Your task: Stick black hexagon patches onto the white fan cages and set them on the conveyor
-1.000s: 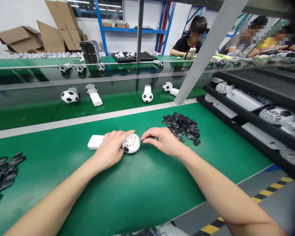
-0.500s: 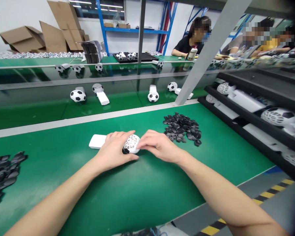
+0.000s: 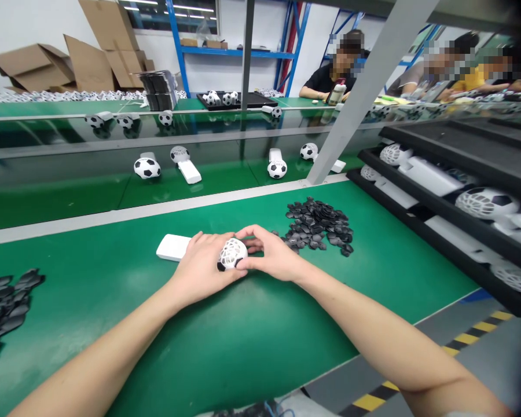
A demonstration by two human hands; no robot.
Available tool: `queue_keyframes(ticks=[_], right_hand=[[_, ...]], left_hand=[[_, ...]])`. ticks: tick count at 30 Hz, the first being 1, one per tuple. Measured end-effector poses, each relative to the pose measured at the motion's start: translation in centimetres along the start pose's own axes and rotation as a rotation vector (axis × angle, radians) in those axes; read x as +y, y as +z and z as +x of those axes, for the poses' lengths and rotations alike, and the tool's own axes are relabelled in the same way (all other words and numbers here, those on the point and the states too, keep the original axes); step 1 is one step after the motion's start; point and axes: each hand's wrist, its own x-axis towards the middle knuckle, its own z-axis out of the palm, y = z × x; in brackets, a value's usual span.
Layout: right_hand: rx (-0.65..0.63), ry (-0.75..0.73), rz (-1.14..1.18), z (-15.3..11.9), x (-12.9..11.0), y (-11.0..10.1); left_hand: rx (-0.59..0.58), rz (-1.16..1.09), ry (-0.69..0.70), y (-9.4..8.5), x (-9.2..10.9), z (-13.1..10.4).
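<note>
- At the middle of the green-matted bench (image 3: pixel 243 347), a small white handheld fan with a round football-patterned lattice head (image 3: pixel 231 253) lay on its side, its flat white handle pointing left.
- The left hand (image 3: pixel 202 266) was curled over the fan's neck and the near part of the handle, fingers wrapped down onto it, so only the handle's far end showed.
- The right hand (image 3: pixel 271 258) was closed against the right side of the fan's head, thumb below and fingers above it, pinching at the head; whether a small piece sat between the fingertips could not be told.
- Just beyond the right hand, a heap of small black plastic pieces (image 3: pixel 319 226) lay on the mat, its nearest pieces close to the fingers.
- At the left edge of the bench, well apart from the hands, lay another heap of black pieces (image 3: pixel 4 307).
- Behind the bench, on the darker green conveyor belt (image 3: pixel 69 197), several finished football fans (image 3: pixel 147 167) lay spaced apart.
- To the right, black trays on a rack (image 3: pixel 438 197) held more white fans lying in rows.
- Farther back, flattened brown cardboard boxes (image 3: pixel 91 58) leaned against the wall, and other people sat at a far bench.
</note>
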Motion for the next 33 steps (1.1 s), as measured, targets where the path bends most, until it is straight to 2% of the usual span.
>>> queue_keyframes(ticks=[4,8,10,12,14,16,19,20,22,27,29,33], right_hand=[[-0.008,0.124,0.133,0.3,0.3,0.4],[0.025,0.099,0.08,0.3,0.3,0.4],[-0.008,0.06,-0.006,0.3,-0.1,-0.5],[0.029,0.036,-0.234,0.2,-0.5,-2.0],[0.175,0.077,-0.597,0.0,-0.8,-3.7],[0.275,0.175,-0.914,-0.1,-0.8,-4.9],[0.234,0.254,-1.081,0.2,-0.2,-5.3],[0.222,0.245,-1.095,0.3,0.0,-5.2],[0.222,0.211,-1.123,0.6,0.4,-4.8],[0.198,0.112,-1.115,0.6,0.1,-4.1],[0.18,0.05,-1.025,0.3,-0.4,-3.9],[0.102,-0.016,-0.663,-0.6,-1.5,-3.2]], left_hand=[[0.042,-0.037,0.023,0.5,0.4,-0.2],[0.072,-0.066,0.053,0.6,0.1,-0.5],[0.025,-0.079,0.086,0.2,-0.3,-0.4],[-0.064,-0.086,0.127,-0.2,-0.7,-0.4],[-0.124,-0.059,0.137,-0.4,-0.8,-0.4],[-0.08,0.0,0.097,-0.2,-0.5,-0.5],[0.071,0.069,0.013,0.7,0.3,-0.7],[0.092,0.076,0.008,0.9,0.5,-0.8],[0.059,0.057,0.044,0.8,0.6,-0.8],[-0.188,-0.157,0.144,-0.8,0.0,-0.8],[-0.228,-0.245,0.121,-1.0,-0.2,-0.8],[-0.212,-0.323,0.096,-0.7,-0.4,-0.8]])
